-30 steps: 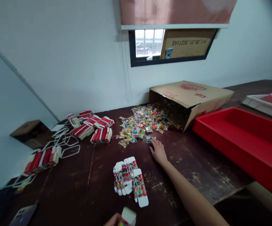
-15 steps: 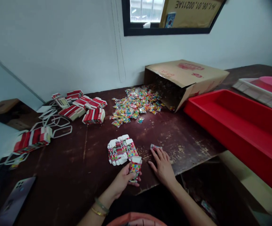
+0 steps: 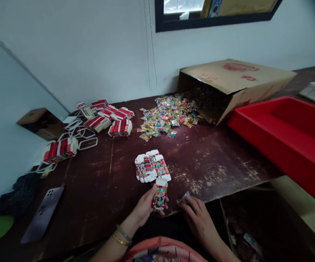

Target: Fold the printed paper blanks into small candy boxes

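My left hand (image 3: pixel 144 208) is closed around a small printed red carton (image 3: pixel 160 196), its white top flap standing up. Pinched in the fingers of my right hand (image 3: pixel 199 215) is a small clear packet of candy (image 3: pixel 184 197), at the table's front edge to the right of the carton. Just beyond my left hand lies a fanned stack of flattened cartons (image 3: pixel 146 168) with the same print. Farther back a heap of candy packets (image 3: pixel 168 115) spreads over the table.
A cardboard box (image 3: pixel 236 78) lies on its side behind the heap, its mouth facing left. The red tray (image 3: pixel 277 136) stands at right. Banded carton bundles (image 3: pixel 120 127) and white loops (image 3: pixel 88 143) lie at left, near a phone (image 3: pixel 43 214).
My right hand has drawn the packet toward the table's front edge. My left hand still holds the carton, now turned slightly. The camera view has shifted left.
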`<state>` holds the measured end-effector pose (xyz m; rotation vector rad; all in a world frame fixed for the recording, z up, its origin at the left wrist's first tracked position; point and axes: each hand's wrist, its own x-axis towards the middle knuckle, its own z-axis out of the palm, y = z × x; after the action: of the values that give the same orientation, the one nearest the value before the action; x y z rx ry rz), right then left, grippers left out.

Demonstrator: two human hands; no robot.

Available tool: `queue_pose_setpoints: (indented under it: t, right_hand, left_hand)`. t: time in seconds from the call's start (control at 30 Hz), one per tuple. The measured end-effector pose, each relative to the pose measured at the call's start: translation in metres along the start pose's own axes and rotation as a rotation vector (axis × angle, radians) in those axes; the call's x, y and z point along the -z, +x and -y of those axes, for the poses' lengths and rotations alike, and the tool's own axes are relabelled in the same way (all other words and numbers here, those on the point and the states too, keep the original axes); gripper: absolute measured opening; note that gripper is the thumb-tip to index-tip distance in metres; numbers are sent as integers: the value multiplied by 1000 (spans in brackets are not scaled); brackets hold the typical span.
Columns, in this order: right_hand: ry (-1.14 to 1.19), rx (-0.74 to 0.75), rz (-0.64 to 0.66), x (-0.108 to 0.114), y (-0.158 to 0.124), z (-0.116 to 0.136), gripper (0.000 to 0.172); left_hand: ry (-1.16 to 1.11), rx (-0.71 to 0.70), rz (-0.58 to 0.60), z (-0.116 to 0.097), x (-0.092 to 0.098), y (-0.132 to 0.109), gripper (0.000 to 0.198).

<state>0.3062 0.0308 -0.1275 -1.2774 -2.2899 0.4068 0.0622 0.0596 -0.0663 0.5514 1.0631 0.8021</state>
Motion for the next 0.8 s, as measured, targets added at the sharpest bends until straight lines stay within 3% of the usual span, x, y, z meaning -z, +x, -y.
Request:
queue_pose_setpoints:
  t: [0.07,0.2,0.33,0.47,0.67,0.8]
  right_hand:
    - [217,-23,10,6,1,9,28]
    - [669,-305,-86,28,30,41,18]
    - [965,-432,-238,39,77,58,33]
    - [956,-391,-182,34,98,49,33]
    - [812,-389,-66,31,86,43,35]
    - [600,-386,-87,37,84,40,23]
  left_hand:
    - [-16,16,4,2,-2,2,64]
    - [-3,29,-25,9,-8,2,63]
    - [-20,50,-4,11,-16,-3,63]
    - [25,-22,18,7,-20,-11,54]
    - [191,-16,-75,8,-18,-5,50]
    - [287,-37,-67,12,-19,0,51]
